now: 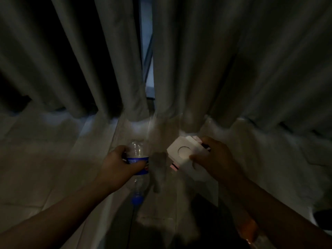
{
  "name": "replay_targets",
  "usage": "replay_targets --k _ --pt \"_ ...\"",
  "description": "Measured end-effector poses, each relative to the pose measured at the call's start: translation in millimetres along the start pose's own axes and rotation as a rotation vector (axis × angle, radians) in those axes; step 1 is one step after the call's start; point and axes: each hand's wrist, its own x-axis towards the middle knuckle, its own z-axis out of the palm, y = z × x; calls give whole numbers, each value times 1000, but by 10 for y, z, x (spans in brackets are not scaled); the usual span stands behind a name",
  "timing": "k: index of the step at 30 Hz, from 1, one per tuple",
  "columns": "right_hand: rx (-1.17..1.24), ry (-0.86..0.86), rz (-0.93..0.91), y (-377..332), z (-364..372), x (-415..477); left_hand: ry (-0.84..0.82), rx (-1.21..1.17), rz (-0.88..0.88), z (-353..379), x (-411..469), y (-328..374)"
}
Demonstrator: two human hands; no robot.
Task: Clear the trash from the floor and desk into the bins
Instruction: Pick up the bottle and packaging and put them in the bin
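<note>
Bottle (137, 150), blue-labelled, sat in my left hand (116, 164), fingers curled round its middle, above the tiled floor (36, 159). Grey curtains (197, 69) hung close ahead. Its long axis ran away from me, blue cap nearest. My right hand (215, 159) pinched a white carton (185, 153).

Bottle (136, 149) partly behind left hand (117, 164)

Grey pleated curtains (197, 60) block the whole front, save one narrow slit (148, 51). Pale tiled floor (36, 168) lies open at left. A gap separates the left hand (116, 164)'s clear plastic bottle (137, 150) from the right hand (215, 159)'s white cardboard box (183, 151).
</note>
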Motion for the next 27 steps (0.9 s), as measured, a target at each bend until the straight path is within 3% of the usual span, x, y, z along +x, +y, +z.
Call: replay_targets --k 10,18,22,27 --pt "87 164 81 -1508 -2241 -983 -54 -14 63 -1073 -913 2465" --pt "191 411 176 -2504 -4077 -2292 -132 -27 92 -1856 -1913 4408" --pt "279 614 298 -2881 -4574 -3004 -174 -154 111 -2038 -2423 5099" --pt "378 877 384 -3256 -4834 -3779 -280 -324 67 -2060 -2909 5478"
